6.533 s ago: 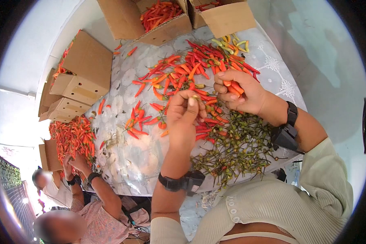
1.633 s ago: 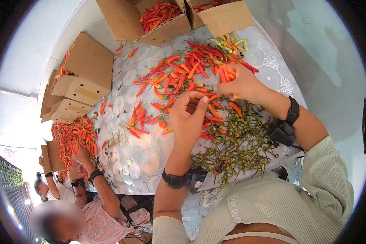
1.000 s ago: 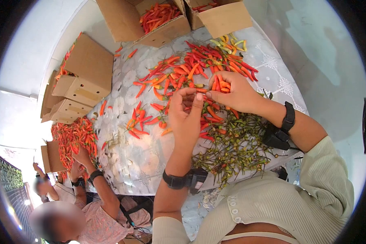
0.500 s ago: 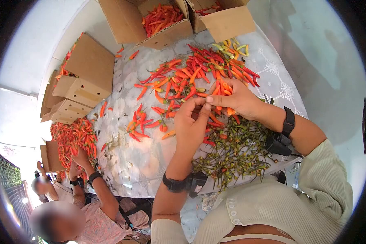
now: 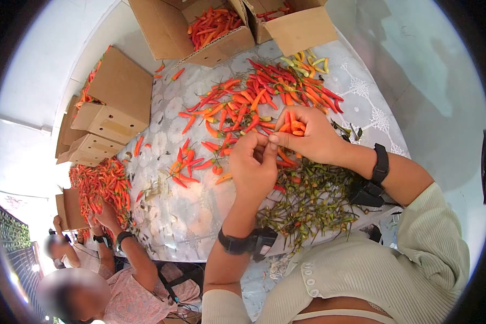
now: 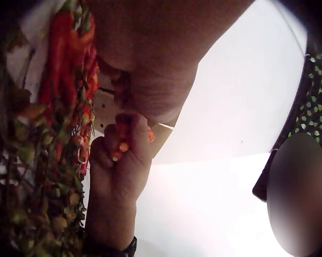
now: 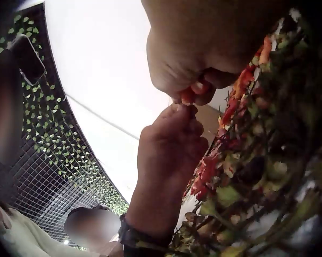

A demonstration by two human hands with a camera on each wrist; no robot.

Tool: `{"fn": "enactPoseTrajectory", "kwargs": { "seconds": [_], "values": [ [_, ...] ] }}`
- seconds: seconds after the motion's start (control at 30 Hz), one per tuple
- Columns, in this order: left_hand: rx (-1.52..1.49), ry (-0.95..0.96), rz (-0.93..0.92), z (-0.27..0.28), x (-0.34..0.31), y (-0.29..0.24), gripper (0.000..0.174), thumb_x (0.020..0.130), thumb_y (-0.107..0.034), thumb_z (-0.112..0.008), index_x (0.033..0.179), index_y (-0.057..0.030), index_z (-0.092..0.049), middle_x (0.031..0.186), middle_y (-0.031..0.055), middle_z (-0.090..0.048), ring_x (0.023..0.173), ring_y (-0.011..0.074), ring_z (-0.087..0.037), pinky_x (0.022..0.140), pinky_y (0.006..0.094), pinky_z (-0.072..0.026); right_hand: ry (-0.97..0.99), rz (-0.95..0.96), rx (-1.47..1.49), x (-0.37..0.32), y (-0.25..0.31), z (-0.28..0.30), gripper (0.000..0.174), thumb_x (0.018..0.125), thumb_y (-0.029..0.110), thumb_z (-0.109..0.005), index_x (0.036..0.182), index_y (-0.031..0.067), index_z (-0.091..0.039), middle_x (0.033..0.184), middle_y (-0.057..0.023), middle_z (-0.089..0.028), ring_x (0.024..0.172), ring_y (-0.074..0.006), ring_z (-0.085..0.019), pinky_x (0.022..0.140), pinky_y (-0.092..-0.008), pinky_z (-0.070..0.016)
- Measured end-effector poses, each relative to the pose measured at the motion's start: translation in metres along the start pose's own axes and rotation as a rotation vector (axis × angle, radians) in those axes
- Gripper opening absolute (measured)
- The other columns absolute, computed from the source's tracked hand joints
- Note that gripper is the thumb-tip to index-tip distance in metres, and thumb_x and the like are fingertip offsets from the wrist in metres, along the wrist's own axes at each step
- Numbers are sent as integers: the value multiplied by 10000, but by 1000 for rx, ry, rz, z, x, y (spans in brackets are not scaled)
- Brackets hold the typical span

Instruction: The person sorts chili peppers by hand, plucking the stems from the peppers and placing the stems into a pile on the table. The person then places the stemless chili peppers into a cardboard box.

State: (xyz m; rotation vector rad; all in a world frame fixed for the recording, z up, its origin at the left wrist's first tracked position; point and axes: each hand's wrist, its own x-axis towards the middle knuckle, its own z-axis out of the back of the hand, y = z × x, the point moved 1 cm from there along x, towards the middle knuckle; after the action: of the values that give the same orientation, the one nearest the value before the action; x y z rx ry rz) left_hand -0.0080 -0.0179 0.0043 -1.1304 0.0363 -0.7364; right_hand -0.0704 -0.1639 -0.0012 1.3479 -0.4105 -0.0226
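Note:
My right hand [image 5: 310, 132] holds a small bunch of red-orange chili peppers [image 5: 292, 124] in its curled fingers, above the table. The left hand [image 5: 255, 167] meets it fingertip to fingertip, thumb and fingers pinching at the end of a chili; the stem there is hidden by the fingers. In the right wrist view a chili [image 7: 187, 96] shows between both hands. Loose red and orange chilies [image 5: 243, 100] spread just beyond the hands. Below the right hand lies a heap of green stems [image 5: 313, 202].
Cardboard boxes with chilies stand at the back [image 5: 221, 48] and left [image 5: 119, 92]. A few yellowish chilies [image 5: 310, 65] lie at the back right. A larger chili pile [image 5: 100, 186] sits at the far left, where another person's hands [image 5: 105, 216] work.
The right hand, apart from the left at 1.6 s ago, has come in against it. My left fingers, more spread earlier, have closed to a pinch. The bunch stays in the right hand.

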Motion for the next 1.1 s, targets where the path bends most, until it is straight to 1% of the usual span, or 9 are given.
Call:
{"fn": "enactPoseTrajectory", "kwargs": {
  "seconds": [0.17,0.27,0.37,0.47,0.67,0.77,0.9,1.0,1.1],
  "values": [
    [6,-23,1,-1,-1,-4,188,808,-54,-645,682,-13,-512,583,20,-466,490,86,-420,452,234,-335,-104,170,-166,-1,8,0,219,759,163,-721,749,15,-559,652,-65,-572,605,-106,-524,564,-285,-432],
    [-77,-57,51,0,0,-1,147,790,-25,-632,692,-18,-523,599,3,-476,507,82,-426,472,223,-348,-227,33,-179,2,9,8,209,743,152,-712,762,13,-557,624,-65,-565,572,-112,-533,542,-292,-444],
    [-139,-82,66,3,2,8,84,769,-3,-619,727,-22,-549,660,-1,-506,559,78,-461,510,212,-382,-212,-285,14,12,5,26,202,727,140,-704,760,9,-554,605,-66,-561,534,-110,-533,520,-296,-458],
    [-134,-96,44,2,3,7,56,754,5,-621,775,-22,-576,748,21,-536,630,90,-512,565,220,-427,-66,-245,-128,18,-7,41,228,712,171,-706,769,2,-564,620,-87,-574,524,-135,-560,510,-305,-468],
    [-134,-77,0,0,2,13,99,740,20,-619,831,-13,-598,821,58,-554,700,130,-558,648,258,-467,393,-206,-706,13,15,50,392,650,321,-758,763,-24,-609,700,-184,-617,699,-331,-629,631,-408,-487],
    [-125,-54,-6,0,1,12,80,770,2,-624,843,-21,-603,805,22,-568,693,87,-544,651,229,-454,426,-77,-919,3,7,46,386,627,321,-776,704,-14,-598,650,-183,-571,655,-340,-592,584,-411,-448],
    [-99,-14,-44,-2,1,9,87,781,-14,-640,861,-26,-610,832,13,-579,699,69,-553,659,218,-459,470,-133,-925,3,18,39,376,620,313,-762,705,-20,-609,680,-206,-582,716,-393,-587,621,-447,-449],
    [-78,16,-40,-4,1,2,126,729,7,-643,850,-10,-611,827,90,-565,730,177,-564,671,286,-463,445,-70,-874,1,13,35,340,622,278,-751,711,-18,-608,677,-205,-578,706,-388,-586,617,-441,-448],
    [23,38,-166,-4,1,1,156,722,-30,-667,870,-11,-619,857,114,-581,788,244,-573,709,337,-459,389,-35,-788,1,12,32,301,620,243,-741,710,-8,-601,662,-196,-567,670,-366,-575,592,-416,-438]
  ]
}}
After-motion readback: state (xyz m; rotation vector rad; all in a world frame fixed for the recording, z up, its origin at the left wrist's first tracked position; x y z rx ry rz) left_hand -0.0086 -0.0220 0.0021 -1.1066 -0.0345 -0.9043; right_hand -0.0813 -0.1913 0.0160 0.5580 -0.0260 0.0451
